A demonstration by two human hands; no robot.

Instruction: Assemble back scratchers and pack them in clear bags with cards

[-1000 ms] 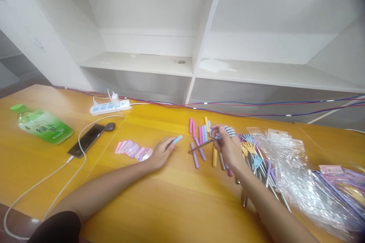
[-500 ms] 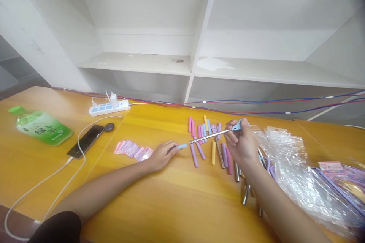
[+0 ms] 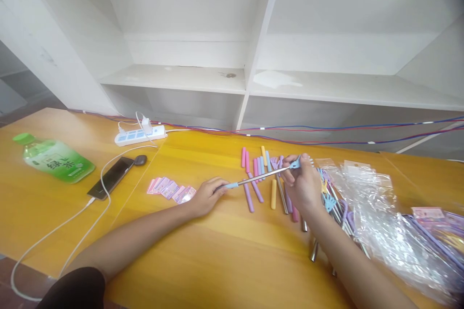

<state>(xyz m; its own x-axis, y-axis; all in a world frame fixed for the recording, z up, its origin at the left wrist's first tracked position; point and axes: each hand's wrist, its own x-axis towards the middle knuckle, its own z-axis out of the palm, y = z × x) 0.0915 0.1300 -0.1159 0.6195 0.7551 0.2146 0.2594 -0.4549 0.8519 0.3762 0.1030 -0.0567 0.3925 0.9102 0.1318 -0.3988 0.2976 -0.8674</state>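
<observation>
My left hand (image 3: 209,196) is closed around a light blue handle sleeve (image 3: 231,185). My right hand (image 3: 302,181) grips a back scratcher (image 3: 263,174) by its blue claw-shaped head. Its metal rod slants down to the left and meets the sleeve's end; how deep it sits inside cannot be seen. Below the rod lie loose purple, pink, blue and yellow sleeves, among them a yellow sleeve (image 3: 273,194) and a purple sleeve (image 3: 248,198). More back scratchers (image 3: 329,202) with metal rods are piled beside and partly behind my right forearm.
Clear plastic bags (image 3: 377,217) cover the right side, beside packed items (image 3: 435,227). Small printed cards (image 3: 168,188) lie near my left hand. Farther left are a phone (image 3: 110,178), a charging cable, a green bottle (image 3: 54,159) and a power strip (image 3: 141,135). Shelves (image 3: 174,78) stand behind.
My right hand has moved slightly left and down with the back scratcher. The gap between the rod's end and the blue sleeve has closed. My left hand has barely moved.
</observation>
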